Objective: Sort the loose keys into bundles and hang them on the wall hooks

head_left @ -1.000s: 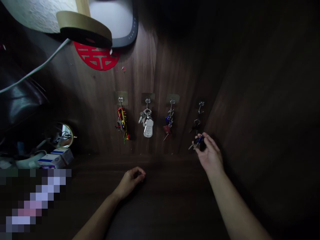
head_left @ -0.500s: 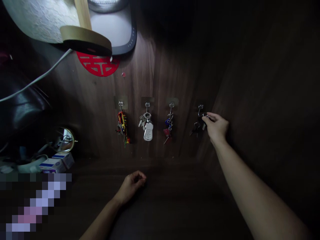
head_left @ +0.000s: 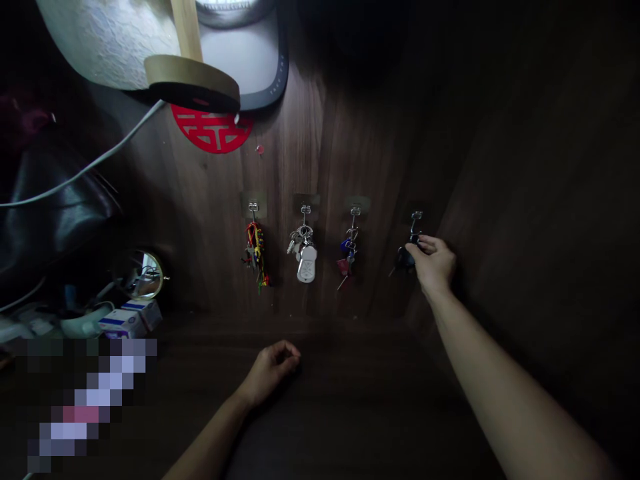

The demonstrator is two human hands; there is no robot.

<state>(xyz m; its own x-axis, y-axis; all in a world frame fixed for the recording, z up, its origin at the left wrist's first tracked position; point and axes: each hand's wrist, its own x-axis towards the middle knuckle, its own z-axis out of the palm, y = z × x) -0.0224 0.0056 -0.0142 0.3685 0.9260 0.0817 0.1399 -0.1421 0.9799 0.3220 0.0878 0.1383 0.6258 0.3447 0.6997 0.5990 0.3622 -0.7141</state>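
On the right, my right hand pinches a dark bunch of keys at the rightmost wall hook. The keys hang just under this hook, partly hidden by my thumb and fingers. My left hand rests low on the dark wooden surface, loosely curled with thumb and fingertips close together and nothing visible in it. Three other sets hang to the left: keys with a red and yellow cord, keys with a white tag-like fob, and keys with blue and red pieces.
Above hang a grey cap and a red cut-out ornament, near a lamp-like round base with a white cable. At left are a dark leather bag, a round mirror and small boxes.
The view has shifted slightly, so the wall items appear further right. The dark keys now hang closer beneath the hook, with my right hand still at them. My left hand stays low and curled.
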